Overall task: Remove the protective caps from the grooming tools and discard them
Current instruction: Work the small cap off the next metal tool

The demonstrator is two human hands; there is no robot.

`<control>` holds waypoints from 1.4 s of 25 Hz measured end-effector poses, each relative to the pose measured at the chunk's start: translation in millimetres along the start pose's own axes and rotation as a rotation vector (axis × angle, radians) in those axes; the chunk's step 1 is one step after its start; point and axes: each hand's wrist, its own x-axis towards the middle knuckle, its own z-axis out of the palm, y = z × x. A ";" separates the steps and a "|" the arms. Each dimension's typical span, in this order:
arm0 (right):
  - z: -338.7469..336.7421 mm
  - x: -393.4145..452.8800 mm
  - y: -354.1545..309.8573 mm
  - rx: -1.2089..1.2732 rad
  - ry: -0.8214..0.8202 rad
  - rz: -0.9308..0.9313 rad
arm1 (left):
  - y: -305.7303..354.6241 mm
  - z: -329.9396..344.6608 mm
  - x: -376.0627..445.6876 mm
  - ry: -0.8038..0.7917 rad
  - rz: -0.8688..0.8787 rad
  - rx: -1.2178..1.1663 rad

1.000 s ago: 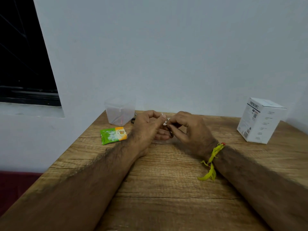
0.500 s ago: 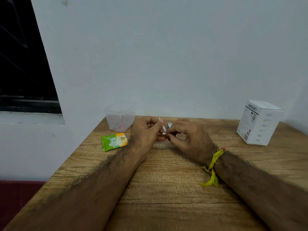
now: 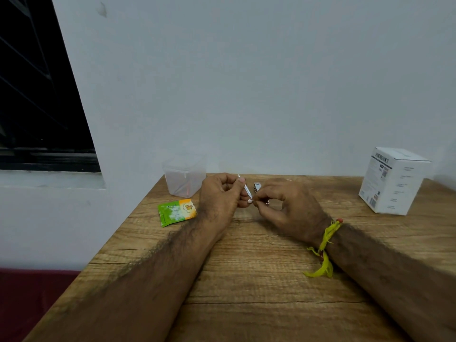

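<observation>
Left hand grips thin tool, right hand pinches its cap (white) — table's near half bare

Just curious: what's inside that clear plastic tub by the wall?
Through the clear plastic tub, faint reddish-orange shapes show near the bottom. The frosted wall blurs what they are.

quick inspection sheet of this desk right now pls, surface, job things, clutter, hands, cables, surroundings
surface: wooden table, bare grain at the front.
job things: thin metal tool in the left hand; small white cap at its lower end; nail clipper lying behind the hands.
clutter: clear plastic tub, green sachet, white box.
hands: left hand holds the tool; right hand pinches the cap.
cables: nothing seen.
surroundings: pale wall, dark window at the left.
</observation>
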 end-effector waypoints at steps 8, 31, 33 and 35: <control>1.7 -1.4 -0.9 -0.122 0.012 0.027 | 0.3 -3.3 2.6 0.097 0.017 0.004; 11.6 5.4 -14.6 0.357 0.123 0.538 | 4.3 3.4 -5.4 0.016 -0.097 -0.120; 10.6 6.4 -13.1 0.362 0.242 0.564 | 4.9 5.1 -7.4 0.006 -0.077 -0.079; 9.1 7.3 -11.6 0.324 0.374 0.564 | 8.0 7.8 -12.1 -0.056 -0.050 -0.002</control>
